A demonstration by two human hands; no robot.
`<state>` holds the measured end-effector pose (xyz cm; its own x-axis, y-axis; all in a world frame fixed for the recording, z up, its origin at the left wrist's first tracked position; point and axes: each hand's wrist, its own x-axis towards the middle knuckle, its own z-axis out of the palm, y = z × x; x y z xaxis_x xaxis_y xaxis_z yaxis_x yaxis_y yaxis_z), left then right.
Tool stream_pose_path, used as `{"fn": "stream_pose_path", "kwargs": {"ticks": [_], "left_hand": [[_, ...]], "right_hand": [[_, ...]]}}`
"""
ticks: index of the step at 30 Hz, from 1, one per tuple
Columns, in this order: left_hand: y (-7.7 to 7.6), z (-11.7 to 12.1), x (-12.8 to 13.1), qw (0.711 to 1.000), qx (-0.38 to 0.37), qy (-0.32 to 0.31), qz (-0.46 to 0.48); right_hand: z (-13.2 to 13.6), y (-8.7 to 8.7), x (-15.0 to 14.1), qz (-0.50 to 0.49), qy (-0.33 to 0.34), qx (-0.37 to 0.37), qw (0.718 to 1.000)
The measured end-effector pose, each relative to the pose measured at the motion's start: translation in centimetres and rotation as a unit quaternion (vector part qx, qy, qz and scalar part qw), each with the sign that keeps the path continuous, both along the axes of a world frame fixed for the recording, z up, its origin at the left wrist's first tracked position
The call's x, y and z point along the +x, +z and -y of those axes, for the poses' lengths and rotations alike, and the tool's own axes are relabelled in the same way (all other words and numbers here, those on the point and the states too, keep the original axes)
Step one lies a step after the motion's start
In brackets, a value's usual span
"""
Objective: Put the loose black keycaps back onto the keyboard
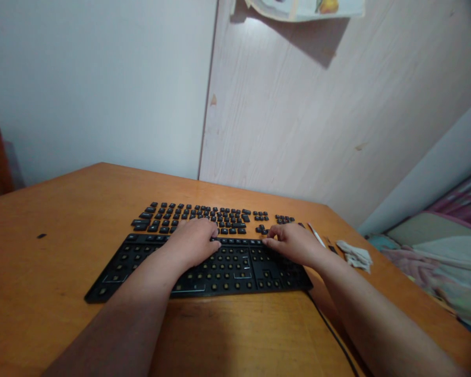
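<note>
A black keyboard frame (149, 264) with its keycaps off lies on the orange wooden table (63, 209). The removed black keycaps (188, 214) are laid out in rows just behind it. My left hand (194, 242) rests on the frame's upper middle, fingers curled at its far edge near the keycaps. My right hand (294, 243) lies over the frame's right part, its fingers pinched together beside a small group of keycaps (262, 229). What either hand pinches is too small to make out.
A thin white stick (316, 235) and crumpled white tissue (355, 255) lie at the right of the table. The keyboard's black cable (329, 330) runs off the front. A wooden panel (298, 115) stands behind; bedding (435, 251) lies to the right.
</note>
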<state>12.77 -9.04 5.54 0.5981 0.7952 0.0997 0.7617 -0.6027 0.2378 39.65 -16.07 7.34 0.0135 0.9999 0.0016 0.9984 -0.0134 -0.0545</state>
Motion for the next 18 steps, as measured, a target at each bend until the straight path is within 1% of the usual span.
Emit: {"fn": "stream_pose_path", "kwargs": {"ticks": [7,18], "left_hand": [[-0.3,-0.2,0.0,1.000,-0.001,-0.002,0.005],[-0.4,-0.3,0.2,1.000,-0.004,-0.001,0.013]], "right_hand": [[0.3,-0.3,-0.5,0.029,0.007,0.004,1.000],[0.8,-0.5,0.5,0.066,0.050,-0.004,0.997]]}}
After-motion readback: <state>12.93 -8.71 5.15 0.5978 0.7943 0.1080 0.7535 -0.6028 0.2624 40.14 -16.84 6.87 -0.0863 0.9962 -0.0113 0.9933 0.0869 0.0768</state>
